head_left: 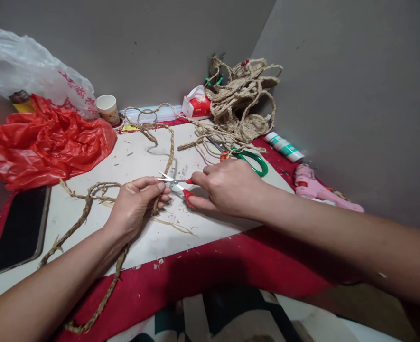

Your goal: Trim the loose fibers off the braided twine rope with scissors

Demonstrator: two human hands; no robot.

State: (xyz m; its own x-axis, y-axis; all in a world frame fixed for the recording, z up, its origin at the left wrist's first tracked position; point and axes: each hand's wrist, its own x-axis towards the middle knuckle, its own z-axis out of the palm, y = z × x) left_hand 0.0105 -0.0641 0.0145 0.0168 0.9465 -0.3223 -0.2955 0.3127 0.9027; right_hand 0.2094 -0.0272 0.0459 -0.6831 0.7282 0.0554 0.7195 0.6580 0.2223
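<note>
My left hand [140, 202] pinches a braided straw rope [170, 154] near the middle of the white board [195, 228]. From there the rope runs up toward the back and also loops down past the table's front edge. My right hand [227, 187] holds small red-handled scissors [188, 195], their blades parted and pointing left at my left fingertips. Loose straw fibres [176, 225] stick out below the hands. Whether the blades touch the rope is too small to tell.
Red plastic bag [53, 142], phone [19, 228] and paper cup [107, 109] on the left. Behind: tissue pack [196, 102], piled braided rope [245, 95]. Right of my right hand: green-handled scissors [259, 164], white-and-green tube [284, 147], pink glue gun [320, 192]. Grey walls enclose the back and right.
</note>
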